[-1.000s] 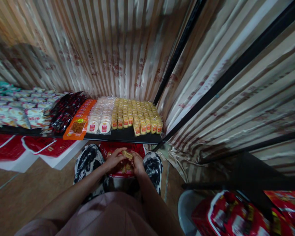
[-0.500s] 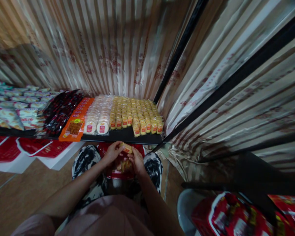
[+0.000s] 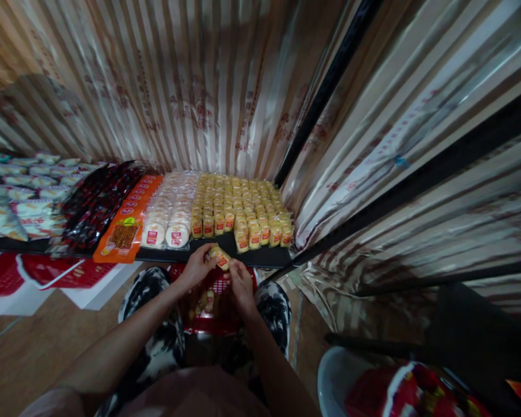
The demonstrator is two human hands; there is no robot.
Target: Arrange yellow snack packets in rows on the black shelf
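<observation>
Hands (image 3: pixel 200 267) (image 3: pixel 242 285) pinch 1 yellow packet (image 3: pixel 220 258) above basket (image 3: pixel 219 284).

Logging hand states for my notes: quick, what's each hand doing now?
Left hand: closed on one end of a small yellow packet.
Right hand: closed on the other end of it.

Left fingers (image 3: pixel 209 255) and right fingers (image 3: pixel 236 270) holding yellow packet (image 3: pixel 220 258), red basket (image 3: pixel 220 285) beneath
</observation>
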